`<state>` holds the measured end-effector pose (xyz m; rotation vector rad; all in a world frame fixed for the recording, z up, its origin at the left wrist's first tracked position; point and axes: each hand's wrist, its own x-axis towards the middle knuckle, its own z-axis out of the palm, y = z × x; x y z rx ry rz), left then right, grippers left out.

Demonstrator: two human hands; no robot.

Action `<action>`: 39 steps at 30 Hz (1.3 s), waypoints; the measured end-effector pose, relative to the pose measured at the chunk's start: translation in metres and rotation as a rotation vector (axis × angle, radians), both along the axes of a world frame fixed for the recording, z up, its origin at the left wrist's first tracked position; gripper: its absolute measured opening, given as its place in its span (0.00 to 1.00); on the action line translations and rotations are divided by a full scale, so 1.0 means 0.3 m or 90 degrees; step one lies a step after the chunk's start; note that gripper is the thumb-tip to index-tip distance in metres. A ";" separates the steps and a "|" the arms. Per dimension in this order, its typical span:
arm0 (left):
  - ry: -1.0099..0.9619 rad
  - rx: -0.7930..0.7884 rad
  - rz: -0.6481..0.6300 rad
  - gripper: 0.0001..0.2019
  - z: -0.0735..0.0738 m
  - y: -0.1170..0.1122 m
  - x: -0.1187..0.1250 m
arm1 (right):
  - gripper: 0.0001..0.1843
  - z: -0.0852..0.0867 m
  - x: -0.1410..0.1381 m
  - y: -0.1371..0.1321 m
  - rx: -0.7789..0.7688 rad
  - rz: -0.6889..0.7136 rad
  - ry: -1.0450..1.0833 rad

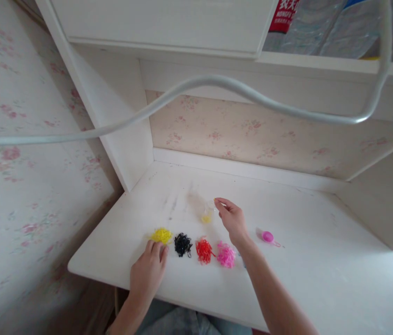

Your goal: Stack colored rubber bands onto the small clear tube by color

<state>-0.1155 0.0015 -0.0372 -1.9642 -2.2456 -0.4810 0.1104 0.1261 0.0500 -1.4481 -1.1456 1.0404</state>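
Observation:
Four separate colours of small rubber bands lie in loose piles on the white tabletop: yellow [161, 235], black [183, 244], red [204, 251] and pink [226, 255]. My left hand [148, 265] rests at the near edge of the yellow pile, its fingers bent down and its thumb apart. Behind the red pile stands a small clear container [206, 215] with yellow bits at its bottom. Just right of and above it, my right hand [231, 217] has thumb and forefinger pinched together. A tiny yellowish speck shows at those fingertips, too small to name.
A round pink object [268, 237] with a thin pink loop lies to the right. Across the view in front runs a white bent tube [217, 82]. White cabinets hang over the desk [322, 260], with plastic bottles [322, 28] at upper right. Floral-papered wall stands left.

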 end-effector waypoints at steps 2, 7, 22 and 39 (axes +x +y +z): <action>0.022 0.002 0.010 0.12 0.000 0.011 -0.003 | 0.27 -0.008 0.001 0.007 -0.006 0.001 -0.015; 0.067 -0.024 0.036 0.12 -0.002 0.019 -0.011 | 0.26 -0.025 0.000 0.018 -0.028 -0.003 -0.010; 0.038 -0.077 0.033 0.14 0.005 0.015 -0.021 | 0.23 -0.195 -0.042 -0.342 -0.037 0.097 -0.049; -0.070 -0.028 -0.015 0.12 0.059 0.031 -0.060 | 0.20 -0.300 -0.078 -0.496 -0.011 0.211 -0.138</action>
